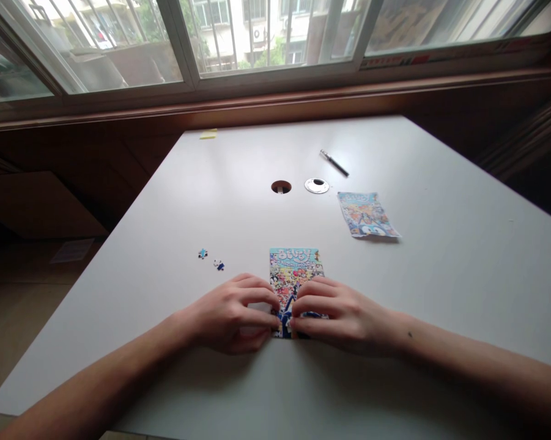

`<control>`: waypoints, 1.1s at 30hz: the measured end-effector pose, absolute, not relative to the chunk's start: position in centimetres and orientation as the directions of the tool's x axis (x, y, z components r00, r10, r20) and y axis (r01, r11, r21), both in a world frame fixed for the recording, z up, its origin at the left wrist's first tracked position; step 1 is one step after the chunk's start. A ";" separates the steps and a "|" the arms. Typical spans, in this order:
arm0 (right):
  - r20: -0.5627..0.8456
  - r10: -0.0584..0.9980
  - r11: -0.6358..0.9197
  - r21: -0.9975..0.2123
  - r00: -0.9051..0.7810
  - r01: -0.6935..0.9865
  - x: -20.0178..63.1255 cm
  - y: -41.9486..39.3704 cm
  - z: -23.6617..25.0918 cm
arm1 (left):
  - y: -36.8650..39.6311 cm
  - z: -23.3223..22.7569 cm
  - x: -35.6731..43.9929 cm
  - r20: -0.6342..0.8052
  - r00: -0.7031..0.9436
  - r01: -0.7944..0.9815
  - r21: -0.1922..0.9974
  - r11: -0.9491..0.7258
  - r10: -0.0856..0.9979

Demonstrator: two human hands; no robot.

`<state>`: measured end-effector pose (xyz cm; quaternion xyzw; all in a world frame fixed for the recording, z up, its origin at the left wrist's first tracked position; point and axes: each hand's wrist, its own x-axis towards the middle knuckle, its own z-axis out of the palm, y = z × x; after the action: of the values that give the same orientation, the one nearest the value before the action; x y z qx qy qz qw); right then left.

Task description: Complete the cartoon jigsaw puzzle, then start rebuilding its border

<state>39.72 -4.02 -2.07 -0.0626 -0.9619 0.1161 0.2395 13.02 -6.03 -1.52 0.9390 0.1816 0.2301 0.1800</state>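
Note:
A small colourful jigsaw puzzle lies flat on the white table in front of me. My left hand rests on its lower left part, fingertips pinched at the bottom edge. My right hand covers its lower right part, fingertips meeting the left ones over the puzzle. Whether a piece sits between the fingers is hidden. Two loose puzzle pieces lie to the left of the puzzle, apart from both hands.
A printed picture sheet lies to the right beyond the puzzle. Farther back are a cable hole, its round cover, a pen and a yellow sticky note. Windows run along the far wall.

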 end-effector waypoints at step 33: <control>0.329 0.138 0.986 -0.131 -0.934 0.100 39.7 -3.7 -1.1 | -6.2 -1.3 13.1 0.338 0.838 0.272 0.422 -0.865 0.428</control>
<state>39.70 -3.69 -1.12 -0.0605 -0.9818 0.0564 0.1709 13.09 -6.17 -1.26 0.9414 0.1859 0.2151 0.1815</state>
